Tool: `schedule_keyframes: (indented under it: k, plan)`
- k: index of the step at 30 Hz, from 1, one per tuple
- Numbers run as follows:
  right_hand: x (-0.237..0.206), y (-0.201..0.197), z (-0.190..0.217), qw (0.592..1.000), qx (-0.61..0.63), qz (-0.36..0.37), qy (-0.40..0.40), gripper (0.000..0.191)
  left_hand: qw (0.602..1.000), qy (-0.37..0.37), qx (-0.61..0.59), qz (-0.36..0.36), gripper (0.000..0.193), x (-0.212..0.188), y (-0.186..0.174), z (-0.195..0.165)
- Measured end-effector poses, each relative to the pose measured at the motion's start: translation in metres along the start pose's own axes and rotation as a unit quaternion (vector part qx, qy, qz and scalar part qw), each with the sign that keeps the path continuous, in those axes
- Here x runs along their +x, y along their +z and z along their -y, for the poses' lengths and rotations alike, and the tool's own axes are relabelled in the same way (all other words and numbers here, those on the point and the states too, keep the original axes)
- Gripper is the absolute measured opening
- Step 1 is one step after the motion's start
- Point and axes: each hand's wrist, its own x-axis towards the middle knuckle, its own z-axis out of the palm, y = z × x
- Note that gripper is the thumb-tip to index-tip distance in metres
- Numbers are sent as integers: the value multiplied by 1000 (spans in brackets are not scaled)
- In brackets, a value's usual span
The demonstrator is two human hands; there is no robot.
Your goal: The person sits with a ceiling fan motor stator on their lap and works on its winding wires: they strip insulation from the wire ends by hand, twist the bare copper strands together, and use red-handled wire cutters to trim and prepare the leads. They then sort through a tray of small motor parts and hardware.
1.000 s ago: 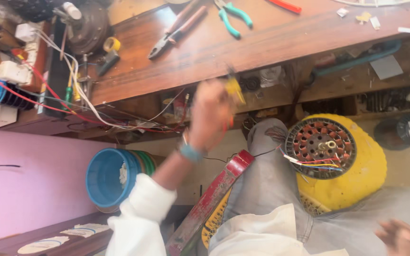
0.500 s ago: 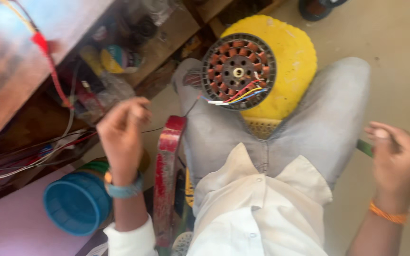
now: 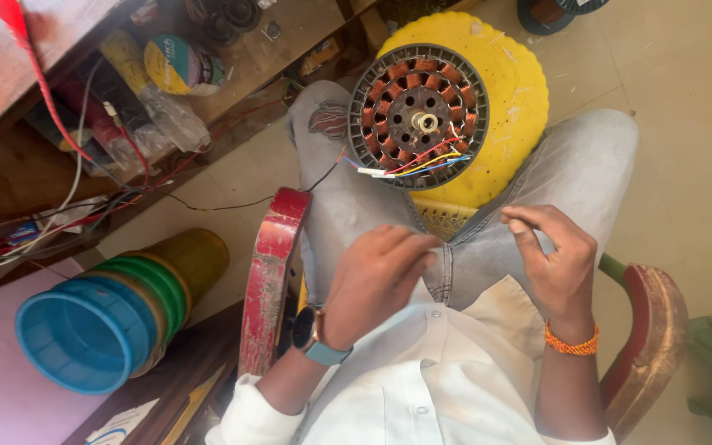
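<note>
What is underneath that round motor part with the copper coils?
The coil-wound motor part lies on a yellow plastic stool, set between the person's knees. The stool's legs and the floor beneath are hidden.

Tiled floor [image 3: 686, 148], stacked plastic tubs [image 3: 109, 317]

White button shirt [image 3: 438, 387], sleeves rolled; pale grey jeans [image 3: 488, 189], ripped at one knee. Left wrist: blue-strapped watch [image 3: 313, 334]. Right wrist: orange beaded band [image 3: 572, 342].

Round yellow-green labelled tape roll [image 3: 176, 64] — on wooden shelf [image 3: 290, 41]
</note>
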Motion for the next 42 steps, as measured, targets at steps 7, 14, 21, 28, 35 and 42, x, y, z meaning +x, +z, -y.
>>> schedule_keyframes:
  k: [7, 14, 21, 28, 35, 42]
  plan:
    - [-1, -22, -3, 999, -6, -51, 2, 8, 989, 58, 50, 127, 17, 10, 38, 6]
    - [35, -17, 31, 992, -44, -45, -108, 13, 985, 100, 42, 131, 15, 7, 49, 22]
    - [79, 6, 74, 965, -147, 50, -212, 23, 990, 90, 24, 105, 15, 7, 56, 37]
    - [116, 4, 66, 907, -242, 124, -321, 19, 990, 82, -22, 113, 12, 5, 63, 35]
    - [134, -6, 37, 904, -207, 153, -342, 17, 989, 88, -1, 117, 17, 1, 80, 40]
    - [140, -8, -2, 926, -189, 133, -299, 20, 988, 72, 16, 132, 15, 2, 96, 48]
